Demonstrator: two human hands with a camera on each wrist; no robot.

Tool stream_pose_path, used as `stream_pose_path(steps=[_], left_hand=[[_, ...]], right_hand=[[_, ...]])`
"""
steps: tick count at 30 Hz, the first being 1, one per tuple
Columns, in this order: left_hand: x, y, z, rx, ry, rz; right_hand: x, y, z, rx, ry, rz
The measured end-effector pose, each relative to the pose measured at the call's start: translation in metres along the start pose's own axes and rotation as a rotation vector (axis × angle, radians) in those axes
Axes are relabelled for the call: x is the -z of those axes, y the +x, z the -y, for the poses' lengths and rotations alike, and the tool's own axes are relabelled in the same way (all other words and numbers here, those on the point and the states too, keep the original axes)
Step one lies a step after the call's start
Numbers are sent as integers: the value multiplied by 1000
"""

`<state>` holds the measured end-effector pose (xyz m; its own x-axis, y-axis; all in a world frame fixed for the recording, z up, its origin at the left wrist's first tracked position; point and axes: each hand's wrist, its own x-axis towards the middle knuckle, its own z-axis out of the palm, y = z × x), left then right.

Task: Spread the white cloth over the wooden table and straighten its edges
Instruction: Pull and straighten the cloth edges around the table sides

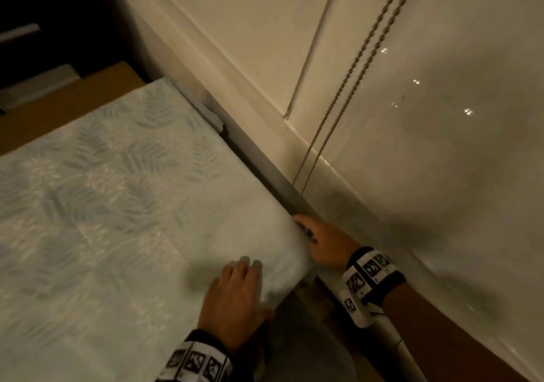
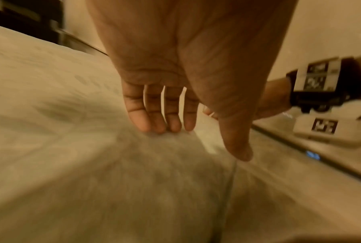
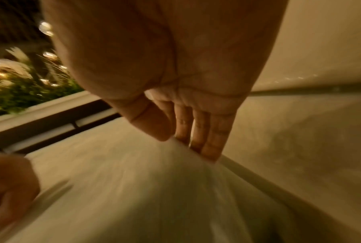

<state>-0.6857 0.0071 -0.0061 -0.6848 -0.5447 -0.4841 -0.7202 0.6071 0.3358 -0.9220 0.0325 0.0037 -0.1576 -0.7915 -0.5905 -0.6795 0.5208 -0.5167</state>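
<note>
A white cloth (image 1: 112, 205) with a faint fern pattern covers most of the wooden table (image 1: 70, 99), whose bare top shows only at the far left edge. My left hand (image 1: 240, 281) lies flat on the cloth near its right front corner, and its straight fingertips (image 2: 165, 126) touch the fabric. My right hand (image 1: 316, 242) is at the cloth's right edge beside the wall. There the thumb (image 3: 152, 125) and fingers (image 3: 208, 139) pinch the raised edge of the cloth (image 3: 133, 189).
A glossy cream wall panel (image 1: 426, 146) runs close along the table's right side, with a narrow grey ledge (image 1: 265, 164) between them. Two beaded cords (image 1: 350, 87) hang down the wall. Dark furniture stands at the far left, and green plants (image 3: 19, 93) show behind a rail.
</note>
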Motion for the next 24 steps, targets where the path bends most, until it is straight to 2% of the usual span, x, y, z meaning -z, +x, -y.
stream_pose_path(steps=[2,5,7,9,13,15,19,21,24], left_hand=[[-7,-5,-21,3,34,36],[-5,8,-48,-44,66,-40],[-4,31,-64,-73,60,-83],[-3,61,-81,-109,111,-119],[-4,100,-112,-152,319,-83],[-2,110,-120,-153,351,-75],[-7,112,-125,-259,294,-108],[-12,113,-125,-305,245,-125],[-24,115,-121,-345,284,-150]], right_hand=[[-13,-28,-19,10,-71,-53],[-30,-41,-43,17,-1,-87],[-44,-36,-56,-19,88,-111],[-55,-22,-75,-40,125,-198],[-69,-5,-99,-25,110,-350],[-64,-9,-102,-13,117,-367],[-69,-29,-119,0,47,-428],[-80,-32,-133,-20,94,-459],[-97,-29,-159,-85,255,-424]])
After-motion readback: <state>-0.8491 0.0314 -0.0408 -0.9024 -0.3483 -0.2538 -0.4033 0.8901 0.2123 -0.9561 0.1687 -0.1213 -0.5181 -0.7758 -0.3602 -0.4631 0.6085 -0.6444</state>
